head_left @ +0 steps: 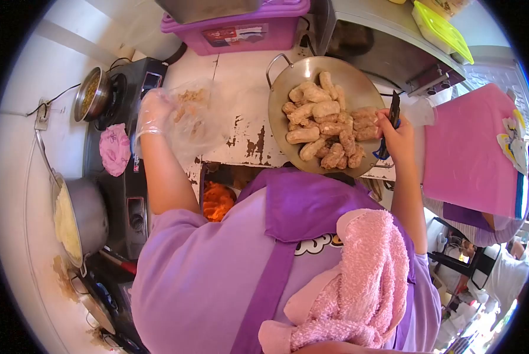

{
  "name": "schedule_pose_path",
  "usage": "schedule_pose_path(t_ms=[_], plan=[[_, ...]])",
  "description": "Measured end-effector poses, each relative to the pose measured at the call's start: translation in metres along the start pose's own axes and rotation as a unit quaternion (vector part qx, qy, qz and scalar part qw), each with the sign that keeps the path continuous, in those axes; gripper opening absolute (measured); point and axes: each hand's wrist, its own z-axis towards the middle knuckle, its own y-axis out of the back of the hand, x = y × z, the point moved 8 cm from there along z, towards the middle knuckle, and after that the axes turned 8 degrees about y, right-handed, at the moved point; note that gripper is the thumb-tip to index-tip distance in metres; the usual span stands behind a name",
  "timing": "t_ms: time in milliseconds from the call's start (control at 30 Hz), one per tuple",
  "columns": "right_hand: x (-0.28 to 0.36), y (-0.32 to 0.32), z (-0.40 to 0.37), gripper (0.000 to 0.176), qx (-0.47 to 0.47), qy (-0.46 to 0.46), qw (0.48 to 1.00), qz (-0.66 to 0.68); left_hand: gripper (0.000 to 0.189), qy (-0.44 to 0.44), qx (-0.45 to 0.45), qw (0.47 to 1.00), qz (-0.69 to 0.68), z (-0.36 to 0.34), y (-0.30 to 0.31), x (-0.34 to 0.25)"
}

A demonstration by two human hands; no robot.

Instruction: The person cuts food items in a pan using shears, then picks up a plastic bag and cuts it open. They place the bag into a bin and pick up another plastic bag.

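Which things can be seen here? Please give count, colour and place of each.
Worktop: one, white, centre.
Wok: one, grey, on worktop.
Rolled pieces: many, beige, in wok.
Bag: one, clear, left on worktop.
Tool: one, mostly black, wok's right edge.
Storage box: one, purple, worktop's back.
Oven: one, grey, beyond wok.
Container: one, lime, on oven.
Large box: one, pink, right.
Stove: at least one, black, left.
Pots: at least three, grey, left.
Cloth: one, pink, on stove.
Bundle: one, orange, under worktop.
Towel: one, pink, person's chest.
Apron: one, purple, on person.
Clutter: many, mixed, lower right, unclear.
Left hand: one, in clear plastic, at bag.
Right hand: one, at tool.
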Motion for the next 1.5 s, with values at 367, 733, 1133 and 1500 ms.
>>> schedule_pose_path(t_ms=[367, 733, 1133, 1500], plan=[[-0.014, 0.069, -0.013, 0.02, -0.098, -0.028, 0.995, 0.003, 0.036, -0.133, 0.038, 0.963, -0.233, -0.054, 0.016, -0.13], [-0.014, 0.074, -0.038, 0.028, -0.097, -0.086, 0.991, -0.013, 0.06, -0.514, 0.347, 0.784, -0.016, -0.182, -0.188, -0.411], [-0.024, 0.079, -0.054, 0.013, -0.138, -0.068, 0.976, 0.156, 0.04, -0.385, 0.589, 0.708, -0.063, -0.163, -0.275, -0.423], [-0.021, 0.076, -0.053, 0.014, -0.121, -0.069, 0.978, 0.155, 0.048, -0.45, 0.562, 0.692, -0.045, -0.194, -0.229, -0.427]])
